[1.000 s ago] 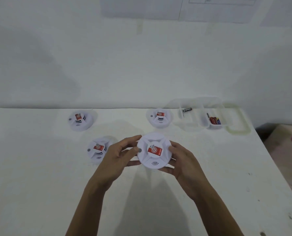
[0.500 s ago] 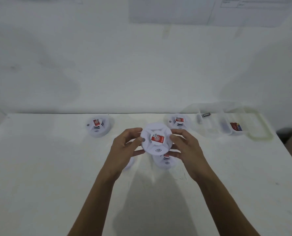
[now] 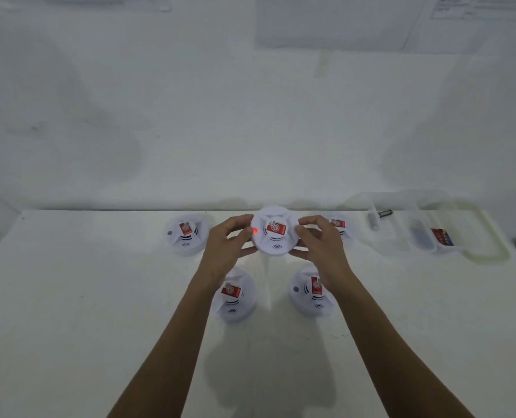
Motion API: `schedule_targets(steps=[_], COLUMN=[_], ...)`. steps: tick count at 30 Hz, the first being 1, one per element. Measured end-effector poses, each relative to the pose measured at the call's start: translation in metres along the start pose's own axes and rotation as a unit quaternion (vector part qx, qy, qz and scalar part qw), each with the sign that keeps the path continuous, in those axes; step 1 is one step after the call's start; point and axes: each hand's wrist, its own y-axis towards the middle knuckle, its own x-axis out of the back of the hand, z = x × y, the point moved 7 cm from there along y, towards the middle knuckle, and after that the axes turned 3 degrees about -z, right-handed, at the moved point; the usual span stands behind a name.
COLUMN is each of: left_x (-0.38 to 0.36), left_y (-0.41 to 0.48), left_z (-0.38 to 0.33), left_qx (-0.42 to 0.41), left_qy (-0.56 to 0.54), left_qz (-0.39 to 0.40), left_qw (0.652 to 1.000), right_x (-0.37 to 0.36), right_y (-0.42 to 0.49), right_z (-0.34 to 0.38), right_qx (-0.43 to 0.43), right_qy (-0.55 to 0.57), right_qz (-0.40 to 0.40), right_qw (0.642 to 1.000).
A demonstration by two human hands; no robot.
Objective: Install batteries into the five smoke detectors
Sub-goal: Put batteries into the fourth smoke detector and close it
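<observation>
I am holding one smoke detector (image 3: 276, 233) up between both hands, in front of the far edge of the table (image 3: 69, 297), and its face with the red label is looking toward me. A small red light (image 3: 255, 230) is glowing near its left rim, just beside my left thumb.

My left hand (image 3: 223, 248) is gripping the left side of the rim, with the thumb lying on the front and the other fingers curling around the edge. My right hand (image 3: 320, 245) is gripping the right side in the same way, and its fingers (image 3: 308, 220) are bending over the top and the bottom of the rim.

Four more detectors are lying face up on the table. The far left detector (image 3: 187, 235) is sitting beside my left hand. The far right detector (image 3: 339, 226) is partly hiding behind my right hand. The near left detector (image 3: 235, 295) is lying under my left wrist, and the near right detector (image 3: 311, 292) under my right wrist.

At the far right of the table a clear plastic box (image 3: 479, 230) with compartments is standing open. One loose battery (image 3: 385, 213) is lying in its left compartment, and a pack of batteries (image 3: 443, 236) in the right one.
</observation>
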Motion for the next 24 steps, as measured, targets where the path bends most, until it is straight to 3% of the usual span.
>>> schedule_targets(steps=[14,24], left_x=[0.0,0.001], left_y=[0.062,0.076], left_z=[0.054,0.069], left_qx=[0.055,0.034], left_qy=[0.043,0.246], left_qz=[-0.023,-0.022], left_qw=[0.997,0.968], right_x=[-0.013,-0.022], right_y=[0.053,0.058], right_z=[-0.042,-0.044], right_qx=[-0.021,0.016], right_qy=[-0.084,-0.204], right_qz=[-0.039,-0.036], right_qw=[0.995,0.978])
